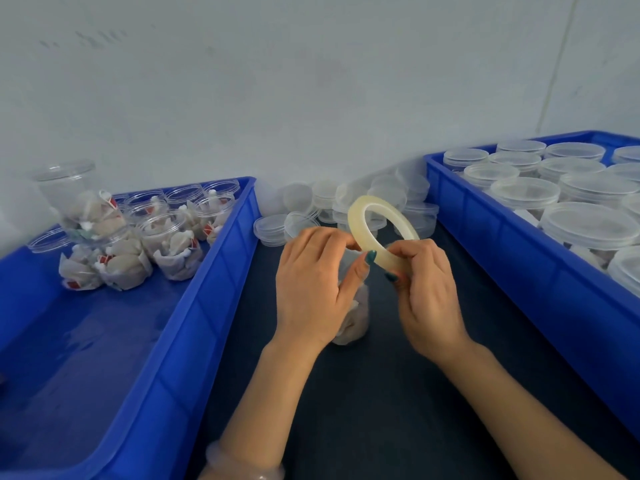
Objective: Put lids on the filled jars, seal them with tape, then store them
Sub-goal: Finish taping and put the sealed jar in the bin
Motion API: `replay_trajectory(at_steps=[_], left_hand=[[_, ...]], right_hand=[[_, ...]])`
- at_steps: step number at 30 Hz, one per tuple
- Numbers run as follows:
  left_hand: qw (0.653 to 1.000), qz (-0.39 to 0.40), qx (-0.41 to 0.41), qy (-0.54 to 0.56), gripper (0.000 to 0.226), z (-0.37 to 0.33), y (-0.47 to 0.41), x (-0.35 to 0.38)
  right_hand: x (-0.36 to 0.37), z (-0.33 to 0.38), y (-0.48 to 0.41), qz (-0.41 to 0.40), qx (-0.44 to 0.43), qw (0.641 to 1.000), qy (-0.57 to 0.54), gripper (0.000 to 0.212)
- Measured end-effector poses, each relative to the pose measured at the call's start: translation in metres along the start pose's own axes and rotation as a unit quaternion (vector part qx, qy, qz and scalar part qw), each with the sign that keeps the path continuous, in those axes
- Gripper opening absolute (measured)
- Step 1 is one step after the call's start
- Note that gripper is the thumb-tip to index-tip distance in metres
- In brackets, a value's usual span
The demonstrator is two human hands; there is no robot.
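Pinching tape roll [381,226] in my right hand [427,292], left hand [313,285] fingers closed around the jar [351,323], loose lids [346,206] just beyond, blue bins [221,271] flanking both hands.

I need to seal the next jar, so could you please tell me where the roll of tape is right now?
In the head view, the roll of clear tape is held up at centre in the right hand, above the dark table, between the two blue bins.

At centre, the right hand [427,292] pinched a tape roll [381,230] held upright, while the left hand [313,282] gripped a filled jar [353,317] standing on the dark table [363,410]. Loose lids [346,202] lay at 12 o'clock. Blue bins sat at 9 o'clock [194,306], holding open jars [166,233], and at 3 o'clock [519,265], holding lidded jars [571,188].
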State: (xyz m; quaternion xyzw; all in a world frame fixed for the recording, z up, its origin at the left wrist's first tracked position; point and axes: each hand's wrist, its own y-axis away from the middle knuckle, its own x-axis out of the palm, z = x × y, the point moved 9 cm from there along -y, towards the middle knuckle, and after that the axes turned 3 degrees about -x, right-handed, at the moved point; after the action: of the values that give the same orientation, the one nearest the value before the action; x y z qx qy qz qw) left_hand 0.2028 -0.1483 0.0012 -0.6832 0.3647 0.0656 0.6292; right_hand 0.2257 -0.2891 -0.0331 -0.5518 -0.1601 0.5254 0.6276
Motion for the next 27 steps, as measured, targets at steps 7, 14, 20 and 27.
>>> replay_trajectory(at_steps=[7,14,20,27], left_hand=[[0.999,-0.039,0.022,0.006,0.02,-0.006,0.002,-0.007],[0.97,-0.152,0.177,-0.069,0.021,-0.042,0.015,-0.025],[0.982,-0.146,0.095,-0.073,0.041,-0.013,0.011,-0.035],[0.981,-0.127,0.11,-0.101,0.03,-0.024,0.009,-0.026]], right_hand=[[-0.004,0.008,-0.002,-0.008,-0.039,0.998,0.054,0.025],[-0.009,0.013,-0.004,-0.028,-0.042,0.996,0.068,0.024],[-0.013,0.007,-0.005,-0.02,-0.034,0.994,0.099,0.028],[-0.006,0.023,-0.003,-0.01,-0.104,0.984,0.146,0.023]])
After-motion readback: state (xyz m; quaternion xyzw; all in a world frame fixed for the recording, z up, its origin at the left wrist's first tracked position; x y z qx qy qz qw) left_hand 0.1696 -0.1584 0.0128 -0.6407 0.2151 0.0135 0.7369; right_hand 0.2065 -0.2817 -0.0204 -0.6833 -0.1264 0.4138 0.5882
